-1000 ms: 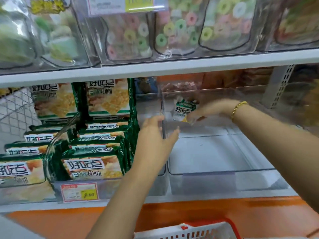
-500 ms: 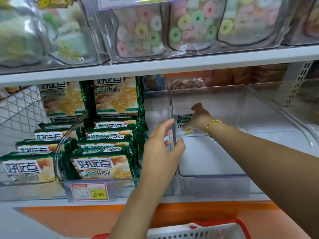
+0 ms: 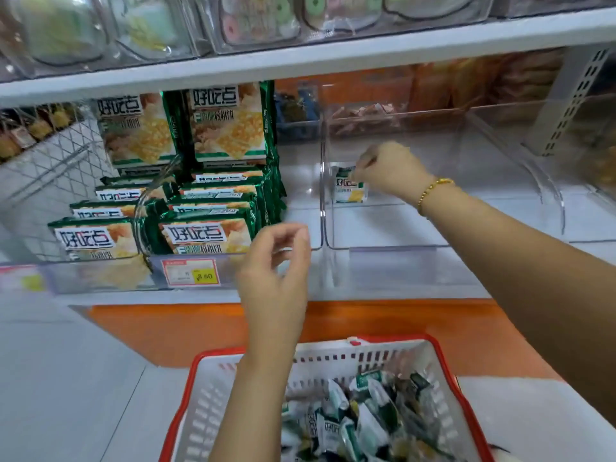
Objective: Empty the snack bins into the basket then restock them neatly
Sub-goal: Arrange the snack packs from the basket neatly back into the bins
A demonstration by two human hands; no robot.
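A clear plastic snack bin (image 3: 403, 251) stands on the lower shelf. Its only visible content is one small green-and-white snack packet (image 3: 348, 191), upright at the back left corner. My right hand (image 3: 390, 170) reaches deep into the bin and pinches the top of that packet. My left hand (image 3: 276, 271) hovers in front of the bin's left wall, fingers loosely curled, holding nothing. Below stands a red-rimmed white basket (image 3: 333, 361) with several small packets (image 3: 360, 425) of the same kind piled loosely inside.
Left of the bin, large green cracker packs (image 3: 206, 231) fill a neighbouring bin with a price tag (image 3: 191, 273) on its front. A wire rack (image 3: 40, 168) is at far left. The upper shelf (image 3: 300, 58) hangs low, carrying candy bins. Another clear bin (image 3: 546, 181) sits at right.
My left hand has let go of the bin's left wall and drawn back toward the front. My right hand has set the small packet upright at the back. The view has tipped down onto the basket.
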